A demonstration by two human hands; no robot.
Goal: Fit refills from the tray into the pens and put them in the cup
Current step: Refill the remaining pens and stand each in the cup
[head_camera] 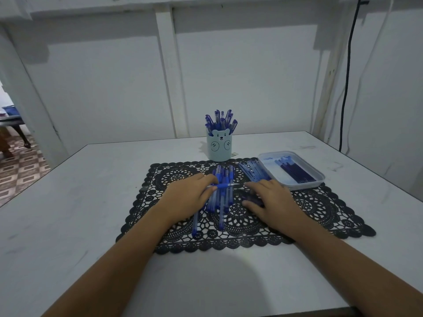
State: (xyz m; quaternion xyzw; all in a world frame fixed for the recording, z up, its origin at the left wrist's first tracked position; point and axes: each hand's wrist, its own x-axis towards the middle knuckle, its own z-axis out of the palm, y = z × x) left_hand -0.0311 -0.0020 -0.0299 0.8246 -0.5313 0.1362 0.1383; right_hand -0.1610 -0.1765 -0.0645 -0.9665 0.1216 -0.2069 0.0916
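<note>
My left hand (186, 197) pinches a blue pen (225, 185) that lies crosswise, tip pointing right, over a pile of blue pens (220, 200) on the black lace mat (320, 209). My right hand (272, 200) rests palm down on the mat just right of the pile, its fingers over several dark pen caps (250, 197). The light-blue bear cup (219, 146) stands behind the mat with several pens upright in it. At the right, the white tray (318, 179) holds dark refills (297, 171). Empty clear tubes (254, 171) lie beside it.
The mat lies on a white table (68, 213) against a white wall. A black cable (346, 88) hangs down the wall at the right. The table's left edge drops to a tiled floor (20, 165).
</note>
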